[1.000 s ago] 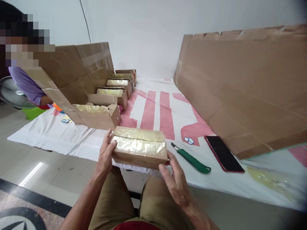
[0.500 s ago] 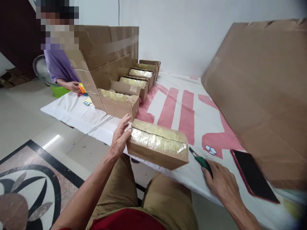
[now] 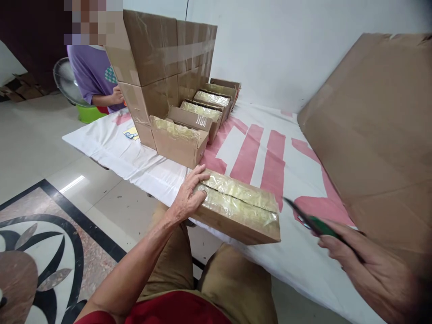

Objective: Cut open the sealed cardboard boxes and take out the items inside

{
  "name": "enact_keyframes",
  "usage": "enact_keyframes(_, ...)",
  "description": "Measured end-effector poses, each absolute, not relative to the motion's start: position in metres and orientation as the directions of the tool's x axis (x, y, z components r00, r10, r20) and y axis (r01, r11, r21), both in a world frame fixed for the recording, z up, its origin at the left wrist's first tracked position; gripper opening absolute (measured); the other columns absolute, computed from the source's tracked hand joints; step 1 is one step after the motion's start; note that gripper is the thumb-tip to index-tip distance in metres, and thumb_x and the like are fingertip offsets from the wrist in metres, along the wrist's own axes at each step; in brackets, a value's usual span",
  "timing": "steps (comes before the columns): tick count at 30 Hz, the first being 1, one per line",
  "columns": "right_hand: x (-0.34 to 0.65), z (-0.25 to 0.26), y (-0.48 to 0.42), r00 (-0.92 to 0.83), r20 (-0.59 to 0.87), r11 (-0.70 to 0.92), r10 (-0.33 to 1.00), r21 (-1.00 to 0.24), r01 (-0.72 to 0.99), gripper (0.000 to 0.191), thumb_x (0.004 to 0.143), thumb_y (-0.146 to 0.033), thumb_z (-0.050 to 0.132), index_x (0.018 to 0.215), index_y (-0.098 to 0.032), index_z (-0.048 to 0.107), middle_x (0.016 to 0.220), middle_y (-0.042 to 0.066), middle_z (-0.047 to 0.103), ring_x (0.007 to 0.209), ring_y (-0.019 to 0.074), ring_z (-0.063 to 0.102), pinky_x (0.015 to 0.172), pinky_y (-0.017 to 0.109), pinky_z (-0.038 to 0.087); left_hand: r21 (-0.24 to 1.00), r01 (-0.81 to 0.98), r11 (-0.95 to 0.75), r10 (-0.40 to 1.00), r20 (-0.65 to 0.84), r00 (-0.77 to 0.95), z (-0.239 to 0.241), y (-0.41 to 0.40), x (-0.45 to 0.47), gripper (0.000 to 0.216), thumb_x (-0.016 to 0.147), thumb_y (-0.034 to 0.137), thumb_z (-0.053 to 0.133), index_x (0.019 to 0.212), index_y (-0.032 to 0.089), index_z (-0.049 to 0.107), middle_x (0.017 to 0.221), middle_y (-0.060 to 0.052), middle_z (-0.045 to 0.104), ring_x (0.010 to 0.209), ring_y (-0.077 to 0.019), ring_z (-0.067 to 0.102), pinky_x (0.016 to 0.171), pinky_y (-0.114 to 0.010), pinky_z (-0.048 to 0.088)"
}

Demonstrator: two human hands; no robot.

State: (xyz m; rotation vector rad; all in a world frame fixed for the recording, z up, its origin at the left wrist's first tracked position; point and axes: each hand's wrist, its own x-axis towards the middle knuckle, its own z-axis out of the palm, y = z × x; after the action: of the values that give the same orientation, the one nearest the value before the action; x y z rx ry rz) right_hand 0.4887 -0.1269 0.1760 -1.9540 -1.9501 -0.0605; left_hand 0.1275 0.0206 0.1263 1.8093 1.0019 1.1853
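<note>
A brown cardboard box [image 3: 241, 211], its top covered in shiny tape, lies at the near edge of the table in front of me. My left hand [image 3: 188, 196] rests on the box's left end, fingers curled over its top corner. My right hand [image 3: 369, 265] is raised at the lower right and grips a green-handled utility knife [image 3: 313, 222], whose blade points left toward the box without touching it.
A row of several open cartons [image 3: 199, 121] runs back along a tall cardboard wall [image 3: 162, 58]. A big cardboard sheet [image 3: 378, 126] leans at the right. The white cloth with red stripes [image 3: 256, 153] covers the table. A person in a purple shirt [image 3: 94, 72] stands behind the wall.
My right hand has lifted the green knife off the table and brought it up toward me. My left hand has slid onto the box's left corner. The view has turned left.
</note>
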Motion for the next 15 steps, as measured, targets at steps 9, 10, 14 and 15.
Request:
enact_keyframes(9,0.362,0.227,-0.038,-0.539,0.262,0.546,0.800,0.052,0.836,0.034,0.107,-0.030,0.038,0.115,-0.018,0.069,0.093,0.007,0.078,0.079,0.0230,0.074,0.060,0.032,0.051,0.903,0.176,-0.393,0.906,0.348,0.241,0.125,0.021,0.130,0.057,0.071,0.015,0.053,0.126,0.016,0.064,0.160,-0.014,0.048,0.153,-0.0322,0.040,0.128,-0.056,0.029)
enact_keyframes(10,0.359,0.225,-0.034,-0.557,0.241,0.552,0.795,0.093,0.829,0.032,0.106,-0.029,0.040,0.113,-0.018,0.069,0.092,0.007,0.078,0.077,0.0226,0.073,0.060,0.031,0.049,0.902,0.170,-0.396,0.905,0.352,0.241,0.124,0.021,0.130,0.057,0.070,0.015,0.052,0.126,0.016,0.064,0.159,-0.015,0.048,0.152,-0.0325,0.040,0.127,-0.056,0.029)
enact_keyframes(14,0.344,0.227,-0.031,-0.526,0.105,0.495,0.844,0.226,0.839,0.021,0.103,-0.026,0.049,0.104,-0.018,0.068,0.085,0.007,0.075,0.074,0.0224,0.070,0.054,0.029,0.039,0.903,0.157,-0.401,0.902,0.358,0.242,0.124,0.021,0.131,0.058,0.070,0.014,0.052,0.126,0.014,0.064,0.159,-0.016,0.048,0.152,-0.0332,0.041,0.127,-0.056,0.030)
enact_keyframes(15,0.340,0.229,-0.032,-0.498,0.061,0.468,0.865,0.259,0.845,0.019,0.102,-0.026,0.051,0.103,-0.018,0.068,0.084,0.007,0.074,0.074,0.0229,0.070,0.053,0.029,0.036,0.904,0.157,-0.398,0.903,0.355,0.242,0.124,0.021,0.131,0.058,0.069,0.014,0.052,0.126,0.014,0.064,0.159,-0.016,0.048,0.152,-0.0334,0.040,0.127,-0.057,0.029)
